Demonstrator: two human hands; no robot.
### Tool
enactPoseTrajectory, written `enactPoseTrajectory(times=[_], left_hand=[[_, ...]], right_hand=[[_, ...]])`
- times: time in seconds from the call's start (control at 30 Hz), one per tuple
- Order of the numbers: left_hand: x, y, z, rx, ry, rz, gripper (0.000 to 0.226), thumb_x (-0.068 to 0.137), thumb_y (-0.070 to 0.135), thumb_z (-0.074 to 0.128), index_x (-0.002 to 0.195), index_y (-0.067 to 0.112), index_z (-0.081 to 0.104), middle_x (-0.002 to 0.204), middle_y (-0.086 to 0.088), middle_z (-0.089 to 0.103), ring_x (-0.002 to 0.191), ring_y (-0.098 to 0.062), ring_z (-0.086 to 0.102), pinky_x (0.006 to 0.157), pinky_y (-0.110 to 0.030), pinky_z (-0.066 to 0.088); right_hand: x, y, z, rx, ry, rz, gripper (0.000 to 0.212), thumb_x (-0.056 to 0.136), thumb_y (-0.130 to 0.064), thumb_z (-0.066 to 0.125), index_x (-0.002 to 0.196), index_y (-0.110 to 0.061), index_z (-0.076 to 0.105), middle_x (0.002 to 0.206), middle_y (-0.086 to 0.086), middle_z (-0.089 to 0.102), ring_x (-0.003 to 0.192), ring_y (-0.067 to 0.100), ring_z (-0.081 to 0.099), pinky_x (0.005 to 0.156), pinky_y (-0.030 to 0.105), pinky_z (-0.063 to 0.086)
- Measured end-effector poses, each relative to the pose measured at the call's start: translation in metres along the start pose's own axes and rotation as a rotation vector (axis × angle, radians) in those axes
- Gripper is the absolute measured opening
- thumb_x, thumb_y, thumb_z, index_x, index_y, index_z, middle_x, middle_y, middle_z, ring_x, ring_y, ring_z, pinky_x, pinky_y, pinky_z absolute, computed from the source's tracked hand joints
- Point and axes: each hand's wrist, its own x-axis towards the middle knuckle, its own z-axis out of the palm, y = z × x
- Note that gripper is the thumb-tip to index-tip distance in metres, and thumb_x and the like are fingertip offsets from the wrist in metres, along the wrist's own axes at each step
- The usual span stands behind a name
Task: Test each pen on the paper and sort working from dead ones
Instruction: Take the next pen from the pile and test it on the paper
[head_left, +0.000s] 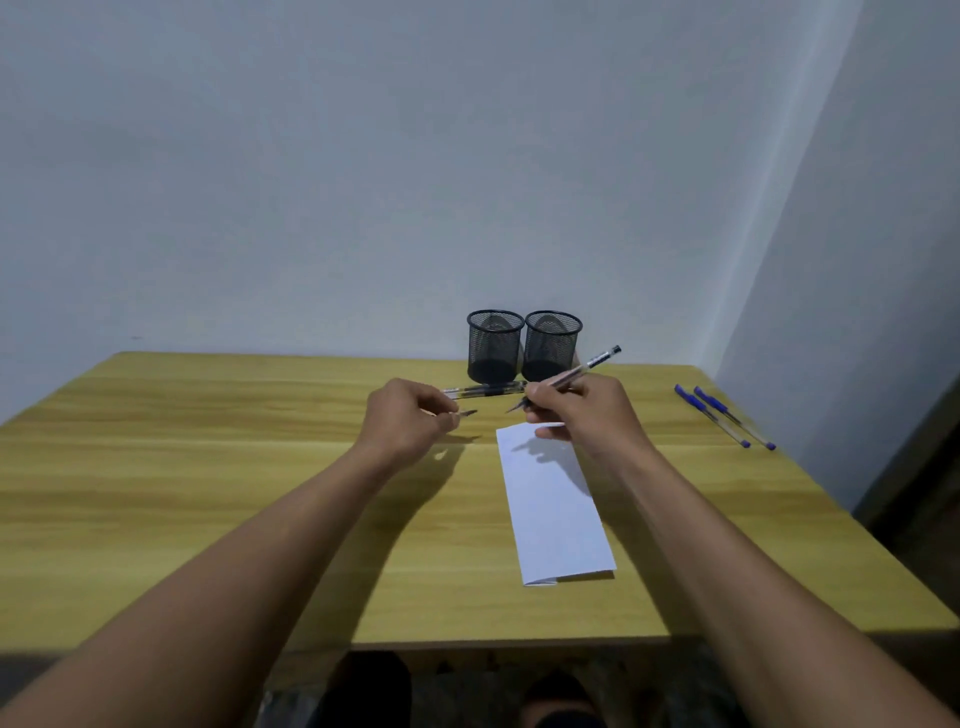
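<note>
From the head camera, you look down at a yellow-brown wooden table (208, 493) set against a pale wall.

Two black mesh pen cups (495, 345) (552, 346) stand upright side by side at the far edge, touching or nearly so. Through the mesh, no pens show in either one.

You can count four pens. Two blue-capped pens (712, 417) (736, 419) lie side by side on the far right of the table, well apart from everything else. One clear pen with black ends (485, 391) lies flat in front of the cups, between your hands. The fourth pen (582, 370) is gripped in your right hand (582, 410), its fingers closed around the barrel, tip pointing down and left, back end tilted up towards the right cup.

Your left hand (405, 421) pinches a small dark piece (466, 414), apparently a pen cap, between its fingertips.

One folded sheet of white paper (556, 509) lies flat just below your right hand. It is too dim to tell if any marks are on it.
</note>
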Motion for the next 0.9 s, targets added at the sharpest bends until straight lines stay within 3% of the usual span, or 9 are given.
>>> enactPoseTrajectory(times=[0.07,0.2,0.3,0.43,0.53,0.6,0.7,0.8,0.9], left_hand=[[0.003,-0.001,0.014,0.043,0.017,-0.005,0.005,0.078,0.009,0.08,0.078,0.014,0.077,0.076,-0.001,0.074,0.07,-0.012,0.066,0.053,-0.005,0.042],[0.014,-0.006,0.036,0.161,0.066,-0.04,0.008,0.077,0.016,0.078,0.074,0.023,0.076,0.08,0.002,0.074,0.079,-0.016,0.066,0.069,-0.024,0.049],[0.018,-0.008,0.047,0.244,0.075,-0.049,0.003,0.078,0.027,0.08,0.081,0.026,0.078,0.089,0.003,0.075,0.089,-0.019,0.066,0.071,-0.028,0.046],[0.021,-0.01,0.051,0.228,0.064,-0.07,0.015,0.079,0.031,0.081,0.093,0.025,0.079,0.1,0.003,0.076,0.095,-0.019,0.067,0.075,-0.03,0.049],[0.009,-0.009,0.048,0.207,0.101,-0.03,0.018,0.089,0.037,0.069,0.101,0.026,0.076,0.103,0.003,0.076,0.095,-0.019,0.068,0.08,-0.033,0.053],[-0.01,-0.008,0.045,0.261,0.062,0.04,0.024,0.093,0.042,0.06,0.106,0.028,0.074,0.106,0.005,0.075,0.097,-0.018,0.067,0.082,-0.034,0.054],[-0.041,-0.009,0.038,0.382,-0.066,0.149,0.047,0.088,0.058,0.056,0.121,0.027,0.07,0.126,0.006,0.069,0.115,-0.019,0.062,0.094,-0.038,0.051],[-0.056,-0.013,0.037,0.521,-0.165,0.238,0.059,0.084,0.068,0.054,0.12,0.023,0.07,0.13,0.0,0.065,0.126,-0.023,0.055,0.098,-0.038,0.046],[-0.058,-0.016,0.038,0.569,-0.21,0.213,0.067,0.084,0.072,0.05,0.134,0.028,0.061,0.149,-0.001,0.051,0.143,-0.022,0.039,0.113,-0.045,0.034]], right_hand=[[-0.002,0.011,0.005,-0.04,0.02,-0.006,0.015,0.093,-0.016,0.071,0.085,-0.004,0.073,0.074,0.009,0.072,0.065,0.015,0.067,0.063,0.033,0.059],[-0.01,0.03,0.013,-0.001,-0.006,0.021,0.016,0.099,-0.012,0.062,0.089,0.0,0.066,0.072,0.015,0.063,0.063,0.02,0.056,0.055,0.035,0.049],[-0.013,0.045,0.015,0.039,-0.025,0.059,0.015,0.102,-0.009,0.056,0.093,-0.001,0.065,0.073,0.015,0.065,0.065,0.02,0.059,0.054,0.03,0.048],[-0.014,0.058,0.011,0.0,-0.013,0.028,0.017,0.102,-0.01,0.057,0.093,0.0,0.068,0.073,0.013,0.069,0.067,0.018,0.064,0.059,0.03,0.052],[-0.015,0.059,0.011,-0.045,-0.028,-0.008,0.014,0.099,-0.008,0.06,0.089,-0.002,0.068,0.072,0.014,0.069,0.065,0.018,0.063,0.059,0.031,0.053],[-0.014,0.061,0.01,-0.078,-0.009,-0.014,0.012,0.097,-0.008,0.063,0.088,-0.002,0.069,0.072,0.015,0.069,0.063,0.018,0.062,0.059,0.032,0.053],[-0.014,0.061,0.009,-0.114,0.024,-0.015,0.012,0.095,-0.009,0.065,0.088,0.001,0.067,0.069,0.016,0.068,0.058,0.019,0.06,0.056,0.034,0.051],[-0.015,0.063,0.009,-0.173,0.042,-0.024,0.017,0.093,-0.012,0.066,0.085,0.003,0.067,0.069,0.018,0.07,0.056,0.021,0.06,0.056,0.037,0.051],[-0.016,0.065,0.01,-0.239,0.044,-0.025,0.02,0.092,-0.018,0.068,0.081,-0.001,0.067,0.064,0.012,0.071,0.053,0.016,0.061,0.056,0.036,0.05]])
